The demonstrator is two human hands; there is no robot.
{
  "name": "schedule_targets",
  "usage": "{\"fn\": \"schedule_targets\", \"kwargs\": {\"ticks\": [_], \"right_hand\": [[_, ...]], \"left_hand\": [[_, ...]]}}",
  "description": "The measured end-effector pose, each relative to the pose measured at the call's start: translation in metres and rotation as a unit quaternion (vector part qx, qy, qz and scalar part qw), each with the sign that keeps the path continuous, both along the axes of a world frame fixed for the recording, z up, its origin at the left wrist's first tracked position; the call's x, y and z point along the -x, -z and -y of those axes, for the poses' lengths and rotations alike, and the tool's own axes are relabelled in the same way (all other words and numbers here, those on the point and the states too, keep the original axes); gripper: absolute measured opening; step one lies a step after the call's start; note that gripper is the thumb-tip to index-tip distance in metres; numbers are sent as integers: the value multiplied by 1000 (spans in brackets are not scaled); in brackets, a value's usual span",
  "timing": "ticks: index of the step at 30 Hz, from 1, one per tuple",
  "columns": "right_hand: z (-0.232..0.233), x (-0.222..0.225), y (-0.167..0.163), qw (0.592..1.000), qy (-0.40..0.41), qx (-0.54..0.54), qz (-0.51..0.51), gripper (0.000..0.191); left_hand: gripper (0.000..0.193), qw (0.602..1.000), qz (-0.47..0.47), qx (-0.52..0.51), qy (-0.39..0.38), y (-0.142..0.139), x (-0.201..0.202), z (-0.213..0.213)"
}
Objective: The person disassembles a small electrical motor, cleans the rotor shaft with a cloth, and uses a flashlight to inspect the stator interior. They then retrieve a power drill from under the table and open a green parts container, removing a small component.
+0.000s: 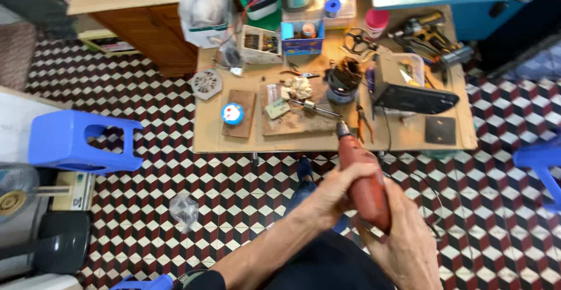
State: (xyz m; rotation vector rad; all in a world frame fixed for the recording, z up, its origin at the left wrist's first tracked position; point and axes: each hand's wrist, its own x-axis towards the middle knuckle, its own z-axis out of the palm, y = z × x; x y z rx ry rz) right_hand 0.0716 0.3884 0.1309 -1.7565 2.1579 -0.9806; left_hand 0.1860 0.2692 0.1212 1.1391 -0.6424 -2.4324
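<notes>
Hands hold a red drill [363, 179] over the checkered floor [234, 190], just in front of the low wooden table [210, 132]. The left hand [336, 192] wraps its fingers tight around the drill's middle. The right hand [403, 237] grips the back end, fingers closed. The drill's tip points at a wooden board [298, 120] on the table. A blue stool [76, 141] stands well apart to the left.
</notes>
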Motion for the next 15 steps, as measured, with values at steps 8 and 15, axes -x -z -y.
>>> {"fn": "schedule_targets", "kwargs": {"ticks": [8, 15], "right_hand": [[-99, 93, 133, 935, 109, -338, -2, 41], [-225, 252, 115, 843, 326, -374, -207, 49]], "left_hand": [[58, 996, -70, 1, -58, -28, -91, 25], [55, 978, -66, 178, -84, -40, -159, 66]]}}
